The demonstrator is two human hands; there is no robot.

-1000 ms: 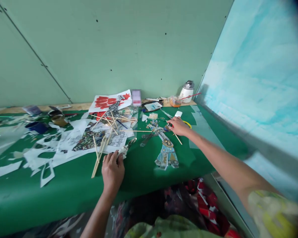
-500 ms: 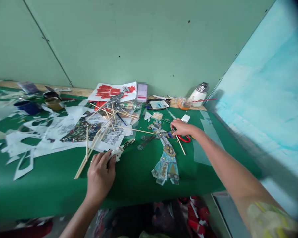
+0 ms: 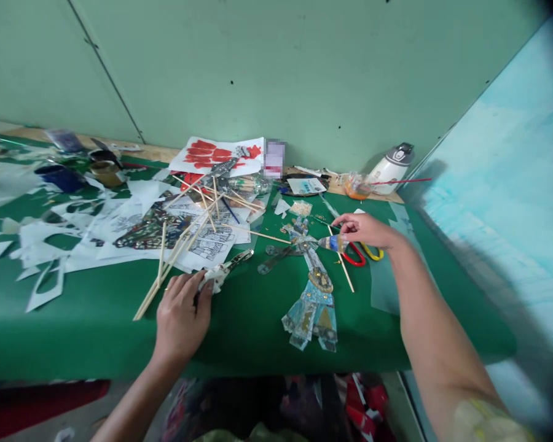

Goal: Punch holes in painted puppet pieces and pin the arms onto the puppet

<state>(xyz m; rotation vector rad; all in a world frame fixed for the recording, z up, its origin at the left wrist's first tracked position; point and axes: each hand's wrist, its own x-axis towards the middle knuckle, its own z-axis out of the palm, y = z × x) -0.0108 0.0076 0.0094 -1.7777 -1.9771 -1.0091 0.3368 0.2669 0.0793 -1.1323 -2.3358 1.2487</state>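
Note:
My left hand is closed around metal pliers whose handles are wrapped in something white; it rests at the table's front edge. A flat jointed figure in translucent blue and gold pieces lies before me, with small brass-coloured fasteners at its joints. My right hand pinches the end of the figure's blue-and-gold arm piece, stretched to the right. Beside that arm are a thin wooden stick and scissors with red and yellow handles, partly behind my hand.
Wooden sticks lie over printed drawings on the left. White paper scraps, paint pots and a red-painted sheet are farther off. A small bag of bits and a white bottle stand near the wall.
My right hand has moved slightly, and the figure's arm piece now shows extended between its fingers. More of the scissors is visible. My left hand keeps the pliers; the view has shifted.

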